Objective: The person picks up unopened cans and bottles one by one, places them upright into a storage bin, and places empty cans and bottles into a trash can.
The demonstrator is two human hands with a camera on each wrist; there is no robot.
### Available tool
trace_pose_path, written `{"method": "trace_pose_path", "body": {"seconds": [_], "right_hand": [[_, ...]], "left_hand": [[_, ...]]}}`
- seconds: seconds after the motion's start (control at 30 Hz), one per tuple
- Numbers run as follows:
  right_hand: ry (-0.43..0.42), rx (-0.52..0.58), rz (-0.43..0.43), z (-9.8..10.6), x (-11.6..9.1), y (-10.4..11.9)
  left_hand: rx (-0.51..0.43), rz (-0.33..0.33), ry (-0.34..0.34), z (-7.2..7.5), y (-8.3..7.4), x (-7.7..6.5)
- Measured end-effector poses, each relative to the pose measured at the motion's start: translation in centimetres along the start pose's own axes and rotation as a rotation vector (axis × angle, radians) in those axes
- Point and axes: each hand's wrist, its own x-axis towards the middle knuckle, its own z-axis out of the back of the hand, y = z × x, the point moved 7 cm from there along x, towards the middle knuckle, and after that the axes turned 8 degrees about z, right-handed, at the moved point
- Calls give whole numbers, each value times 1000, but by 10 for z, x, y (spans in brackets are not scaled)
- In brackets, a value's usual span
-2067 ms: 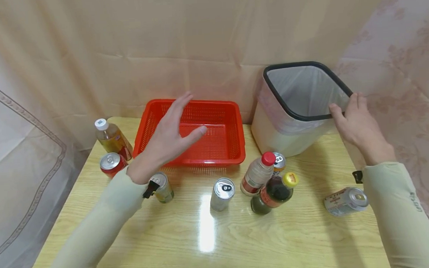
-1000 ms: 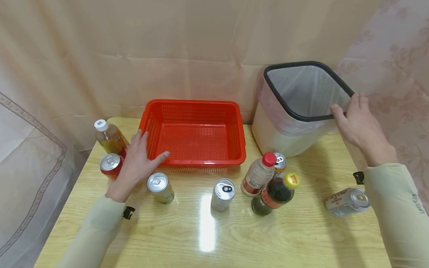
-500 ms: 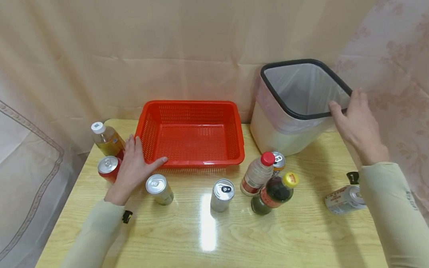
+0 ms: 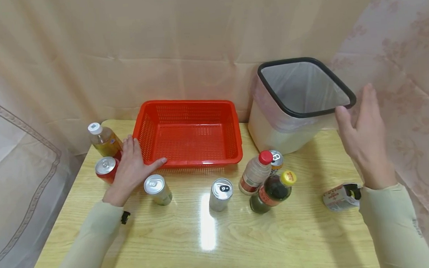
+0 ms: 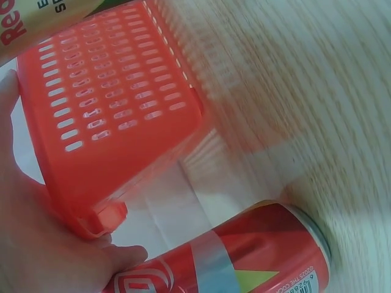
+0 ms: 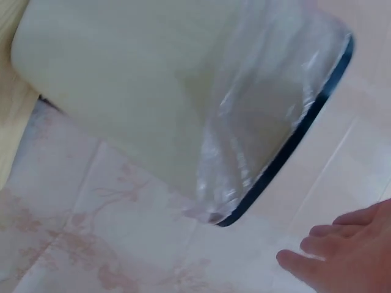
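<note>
My left hand (image 4: 133,167) lies at the front left corner of a red plastic basket (image 4: 236,149), thumb spread along its front and fingers against its left side. A red soda can (image 4: 107,169) stands just left of that hand, and a silver-topped can (image 4: 159,190) stands right of the wrist. In the left wrist view the red can (image 5: 244,256) is close by the fingers. My right hand (image 4: 366,141) holds nothing, its fingers straight and thumb apart. It is beside the black rim of a lined trash bin (image 4: 283,135); the right wrist view shows a gap between them.
An amber drink bottle (image 4: 107,140) stands behind the red can. Mid-table are a silver can (image 4: 220,195), a red-capped bottle (image 4: 255,174), a yellow-capped dark bottle (image 4: 274,193) and an orange can (image 4: 276,161). Another can (image 4: 337,197) lies near the right edge.
My left hand has come down from above the basket to its front left corner. My right hand has left the bin's rim and moved slightly right, its fingers straightened.
</note>
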Motion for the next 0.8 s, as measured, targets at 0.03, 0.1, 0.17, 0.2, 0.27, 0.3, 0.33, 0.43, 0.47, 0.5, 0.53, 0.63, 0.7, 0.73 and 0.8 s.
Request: {"method": "trace_pose_path", "body": {"seconds": [0.03, 0.1, 0.17, 0.2, 0.27, 0.3, 0.33, 0.43, 0.47, 0.5, 0.53, 0.63, 0.7, 0.73, 0.8], "right_hand": [[-34, 19, 14, 2, -4, 3], [-105, 40, 49, 5, -11, 9], [-153, 56, 66, 6, -17, 13], [-168, 63, 72, 6, -21, 15], [-184, 77, 81, 4, -28, 20], [-191, 85, 88, 2, -32, 22], [-196, 97, 96, 1, -36, 24], [-206, 116, 124, -5, -47, 30], [-203, 124, 134, -7, -51, 31], [-198, 128, 138, -10, -55, 32], [-192, 141, 149, -13, -59, 33], [-163, 183, 192, -22, -70, 37], [-148, 223, 248, -28, -78, 40], [-140, 244, 278, -31, -82, 42], [-119, 263, 322, -38, -89, 45]], "left_hand": [[3, 1, 1, 0, 0, 0], [6, 0, 1, 0, 0, 1], [7, -1, 2, 0, 1, 1], [7, -2, 2, 0, 1, 2], [7, -4, 0, 0, 1, 2], [8, -5, 0, 0, 2, 3], [8, -6, -2, 0, 2, 3], [9, -11, -6, 0, 2, 3], [10, -12, -6, 0, 2, 3], [10, -13, -6, -1, 2, 3], [10, -13, -6, -1, 2, 3], [11, -10, -3, -1, 3, 3], [11, -8, 0, -1, 3, 3], [10, -8, 0, -1, 3, 3], [8, -6, 3, 0, 2, 3]]}}
